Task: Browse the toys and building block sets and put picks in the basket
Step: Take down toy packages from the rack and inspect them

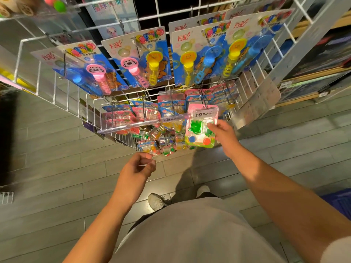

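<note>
My right hand (223,134) pinches the right edge of a small pink toy pack (199,130) with a green figure and coloured balls inside. The pack hangs at a hook behind a 19.90 price tag (204,114) on the lower row of a white wire rack (57,92). My left hand (141,166) hovers below the rack with its fingers loosely curled and holds nothing. Several bubble wand cards (136,59) hang on the upper row. A blue basket (338,203) shows only a corner at the right edge.
More small toy packs (165,143) hang and lie below the lower hooks. Wooden shelves (313,76) with boxed goods stand to the right. The floor is grey planks (57,168), and my shoes (157,201) stand just short of the rack.
</note>
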